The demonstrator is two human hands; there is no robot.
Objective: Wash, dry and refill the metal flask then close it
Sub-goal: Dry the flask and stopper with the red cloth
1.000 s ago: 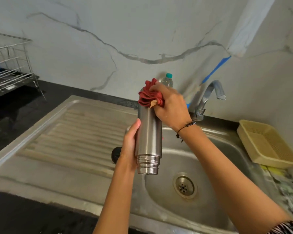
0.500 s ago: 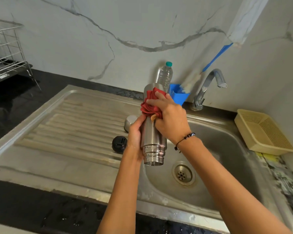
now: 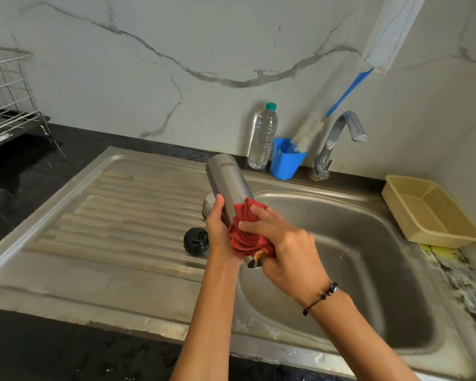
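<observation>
Steel flask (image 3: 229, 188) hangs inverted above the sink's (image 3: 355, 207) edge (so drips fall), black cap (image 3: 196, 241) waiting left; left hand (image 3: 217, 229) wraps its body while right hand (image 3: 283, 243) bunches a red cloth (image 3: 248, 237) around the neck.

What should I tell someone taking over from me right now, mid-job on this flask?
Left hand grips the metal flask, held upside down and tilted over the sink.
Right hand holds the red cloth wrapped round the flask's neck end.
Black cap lies on the draining board, off the flask; a water bottle stands by the wall.
Done: washing, apparently; drying is under way.
Left: finish drying, turn it upright, refill, screw on the cap.
</observation>
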